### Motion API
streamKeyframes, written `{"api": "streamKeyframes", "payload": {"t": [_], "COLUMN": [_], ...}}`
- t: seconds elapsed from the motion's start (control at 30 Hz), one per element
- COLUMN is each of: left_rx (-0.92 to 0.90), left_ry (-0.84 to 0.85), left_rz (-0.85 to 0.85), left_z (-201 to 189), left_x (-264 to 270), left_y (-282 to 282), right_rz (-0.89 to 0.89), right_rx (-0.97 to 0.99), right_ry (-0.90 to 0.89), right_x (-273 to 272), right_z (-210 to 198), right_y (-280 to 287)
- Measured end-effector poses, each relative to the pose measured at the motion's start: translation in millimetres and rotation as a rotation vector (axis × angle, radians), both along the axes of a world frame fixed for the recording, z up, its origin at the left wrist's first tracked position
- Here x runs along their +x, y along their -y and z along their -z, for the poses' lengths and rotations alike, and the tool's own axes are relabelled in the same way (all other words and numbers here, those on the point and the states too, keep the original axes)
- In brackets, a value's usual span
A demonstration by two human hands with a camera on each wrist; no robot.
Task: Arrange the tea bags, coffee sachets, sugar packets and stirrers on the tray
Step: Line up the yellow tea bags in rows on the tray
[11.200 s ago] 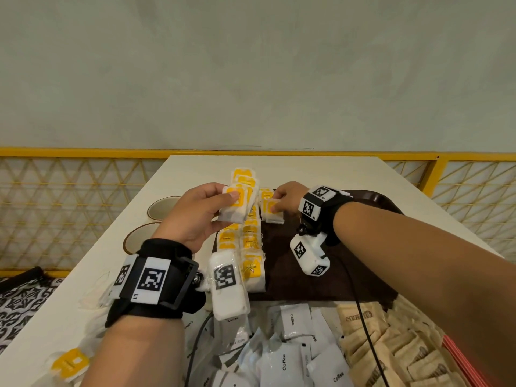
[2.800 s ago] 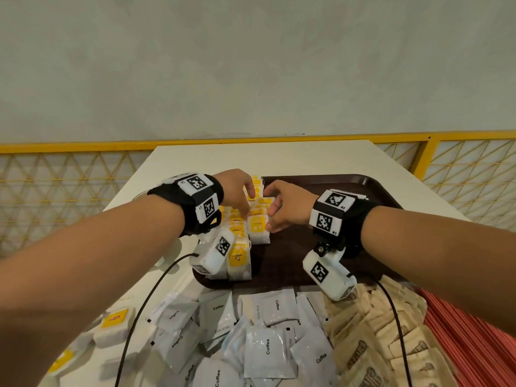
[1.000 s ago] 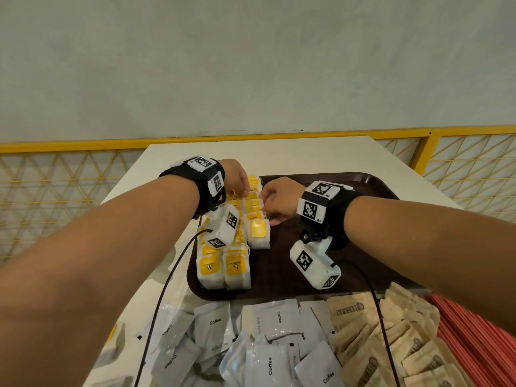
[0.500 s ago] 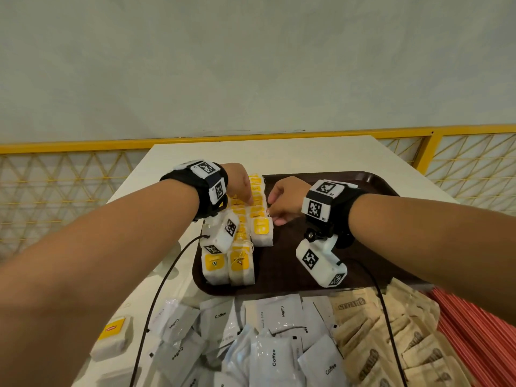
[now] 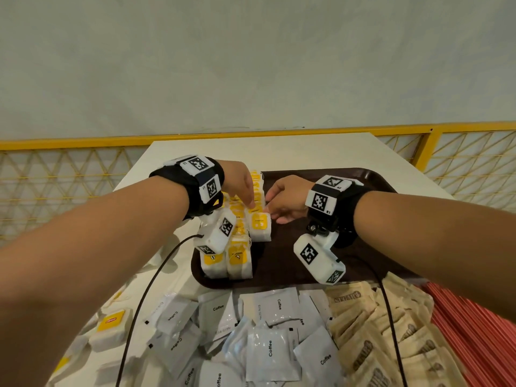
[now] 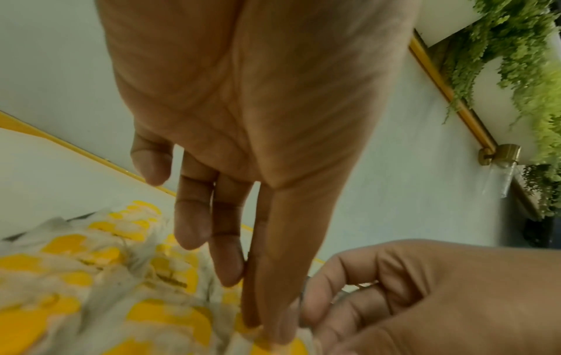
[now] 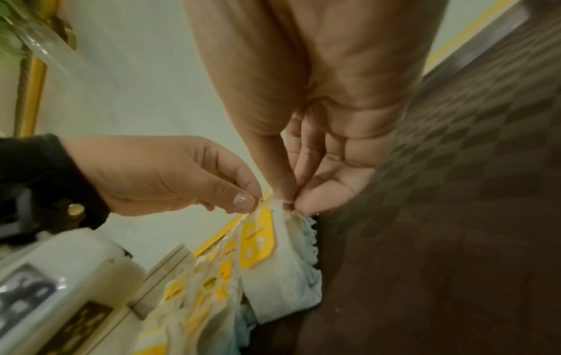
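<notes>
A dark brown tray (image 5: 282, 261) carries rows of white tea bags with yellow tags along its left side. Both hands meet over the front tea bag (image 5: 259, 223) of the right-hand row. In the right wrist view my right hand (image 7: 288, 201) pinches the top edge of this tea bag (image 7: 282, 264) between thumb and fingers. My left hand (image 7: 242, 204) pinches the same top edge from the other side. Seen from the left wrist, my left hand (image 6: 267, 331) reaches down with long fingers onto the yellow-tagged bags (image 6: 170, 319).
White coffee sachets (image 5: 268, 317) lie heaped in front of the tray, with beige sugar packets (image 5: 377, 331) and red stirrers (image 5: 474, 331) to their right. Loose tea bags (image 5: 110, 325) lie at the near left. A black cable (image 5: 145, 303) crosses the table. A yellow railing (image 5: 83, 141) runs behind.
Both hands have stayed at the same tea bag over the last second, shifting only slightly. Much earlier my left hand held a stack of tea bags; it no longer does.
</notes>
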State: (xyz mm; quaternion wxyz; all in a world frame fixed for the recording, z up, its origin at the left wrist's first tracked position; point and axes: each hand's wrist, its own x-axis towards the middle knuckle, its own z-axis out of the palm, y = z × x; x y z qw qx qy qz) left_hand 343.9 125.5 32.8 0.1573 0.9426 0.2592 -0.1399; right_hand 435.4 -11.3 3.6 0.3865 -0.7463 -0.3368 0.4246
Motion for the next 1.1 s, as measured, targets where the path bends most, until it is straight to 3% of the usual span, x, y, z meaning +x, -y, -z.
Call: {"api": "streamKeyframes", "payload": {"t": [0.3,0.47,0.77,1.1], "left_rx": [0.112,0.100,0.095,0.048], "left_ry": [-0.034,-0.021,0.045,0.048], "left_rz": [0.022,0.023,-0.051,-0.062], "left_z": [8,8,7,2], "left_x": [9,10,5,1], "left_y": [8,3,1,-2], "right_rz": [0.078,-0.103,-0.055,-0.132], "right_rx": [-0.014,-0.140,-0.044,-0.077], "right_ry": [0.060,0.137,0.178,0.280], "right_x": [-6,-10,-12,-16], "right_z": [5,5,4,3], "right_y": [-3,7,4,10]}}
